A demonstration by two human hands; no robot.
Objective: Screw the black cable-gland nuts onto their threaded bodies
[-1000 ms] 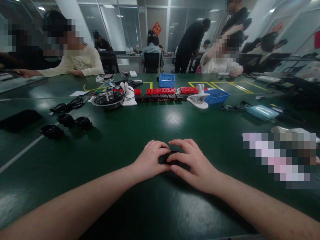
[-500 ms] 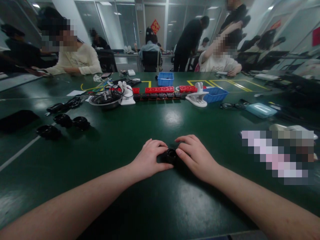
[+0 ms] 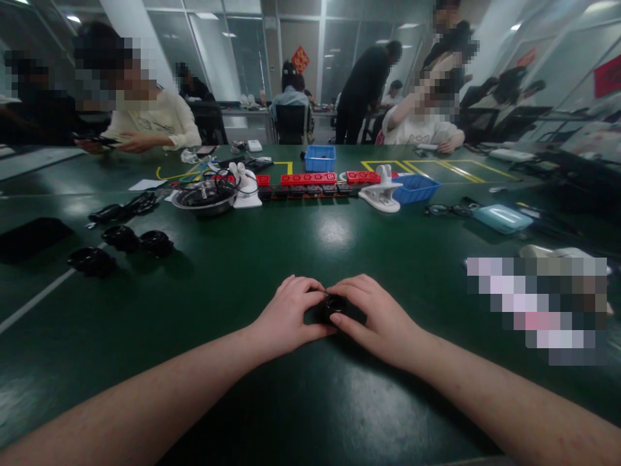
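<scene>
A small black hollow round part stands on the green table between my hands, its opening facing up. My left hand curves around its left side, thumb in front and fingers behind. From the right, my right hand closes on the same part, its thumb at the front rim and its fingertips over the back. The fingers cover much of the part, so its exact kind is unclear.
Several larger black round parts lie to the left, near bundled black cables. Farther back are a metal bowl, red sockets, white clips and a blue bin. A light-blue case lies right.
My right hand has closed in over the part, its fingers now reaching across its back edge. My left hand stays around it. Across the table, a person has lifted a dark object.
</scene>
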